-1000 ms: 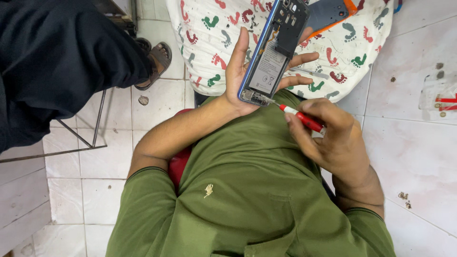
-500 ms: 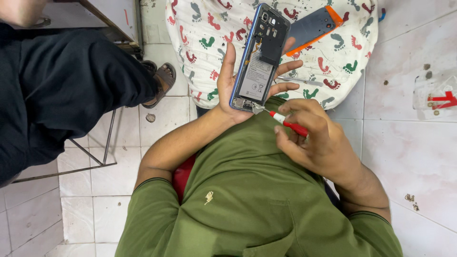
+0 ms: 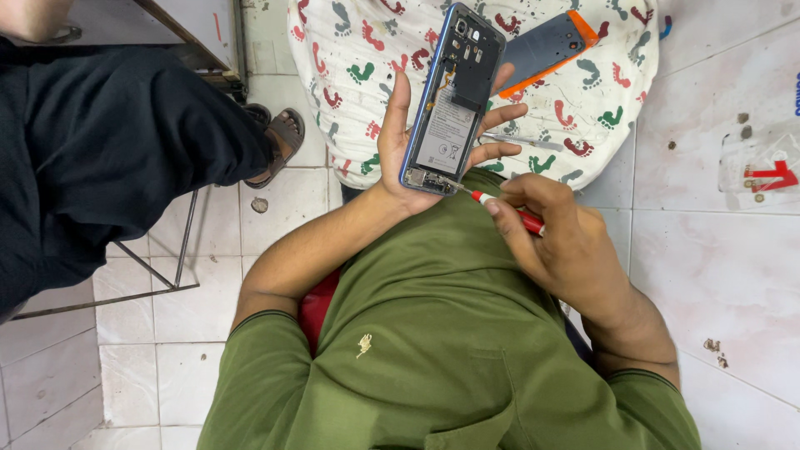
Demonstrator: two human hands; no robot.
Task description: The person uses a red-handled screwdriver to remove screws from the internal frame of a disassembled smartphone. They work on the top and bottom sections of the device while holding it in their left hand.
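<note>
White tiled floor runs under everything, with a metal stool frame at the left beside another person's dark trouser leg and sandalled foot. Further right, a white cloth printed with coloured footprints covers the lap. Above it the left hand wraps around an opened phone, back cover off, battery and boards showing. The right hand pinches a red-and-white screwdriver, its tip set at the phone's lower edge. A dark back cover with an orange rim lies on the cloth at upper right. The step looks like working a screw at the bottom board; it calls for a steady tip kept square in the screw head.
</note>
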